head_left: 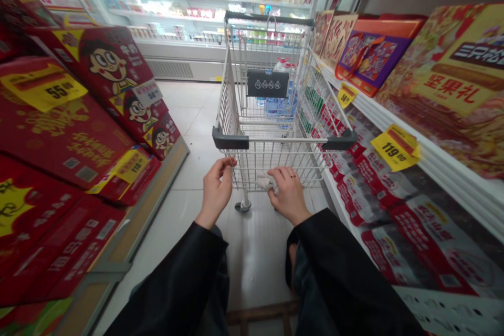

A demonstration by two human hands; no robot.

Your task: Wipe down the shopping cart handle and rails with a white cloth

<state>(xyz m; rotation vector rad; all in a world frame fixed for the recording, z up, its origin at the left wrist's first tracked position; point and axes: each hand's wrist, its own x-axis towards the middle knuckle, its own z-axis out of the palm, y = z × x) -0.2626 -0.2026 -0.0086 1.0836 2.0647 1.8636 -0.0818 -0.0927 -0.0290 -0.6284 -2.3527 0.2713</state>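
A grey wire shopping cart [271,142] stands in front of me, the end with dark plastic corner pieces closest. My right hand [289,189], with a ring on one finger, is closed around a crumpled whitish cloth [268,181] and presses it to the cart's near wire side. At the cart's near left corner is my left hand [218,186], its fingers curled in with the tips at the wires. Part of that grip is hidden behind the fingers. A dark sign plate [266,84] hangs inside the cart.
Stacked red gift boxes [51,121] line the left side. On the right, a shelf edge [354,110] with yellow price tags [395,148] runs close beside the cart, bottled drink packs [374,178] below. A refrigerated display [205,5] stands behind. A cart wheel [243,206] rests on the tiles.
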